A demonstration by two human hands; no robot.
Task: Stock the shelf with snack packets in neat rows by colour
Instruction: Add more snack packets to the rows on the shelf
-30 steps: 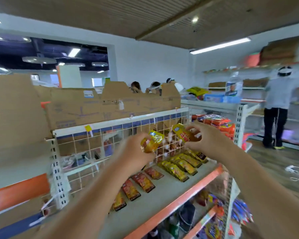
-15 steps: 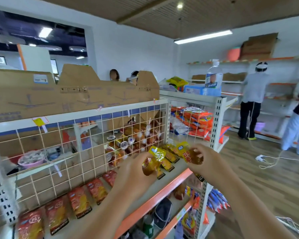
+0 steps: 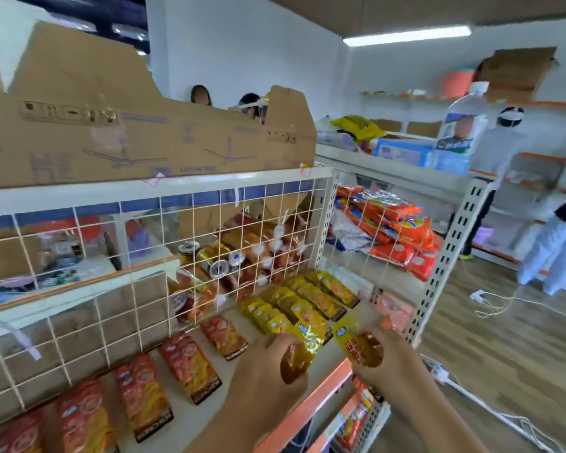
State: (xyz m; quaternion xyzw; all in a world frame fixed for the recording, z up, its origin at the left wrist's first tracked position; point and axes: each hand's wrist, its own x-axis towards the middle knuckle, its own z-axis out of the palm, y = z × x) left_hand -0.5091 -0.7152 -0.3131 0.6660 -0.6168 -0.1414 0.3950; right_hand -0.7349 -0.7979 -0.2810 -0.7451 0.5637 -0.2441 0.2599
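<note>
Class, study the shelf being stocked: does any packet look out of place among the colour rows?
One does: a lone, blurred, pale orange packet lies at the right end of the shelf, beside the yellow rows, matching neither them nor the red rows.

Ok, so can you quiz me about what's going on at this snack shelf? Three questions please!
1. True or false: the left hand and the right hand each hold a yellow packet.
2. What stands at the back of the shelf? A: a white wire grid. B: a glass door. C: a curtain.
3. Fill in the missing word: seen from here, the yellow rows lie to the ____ of the red packets.

Key: 1 true; 2 A; 3 right.
</note>
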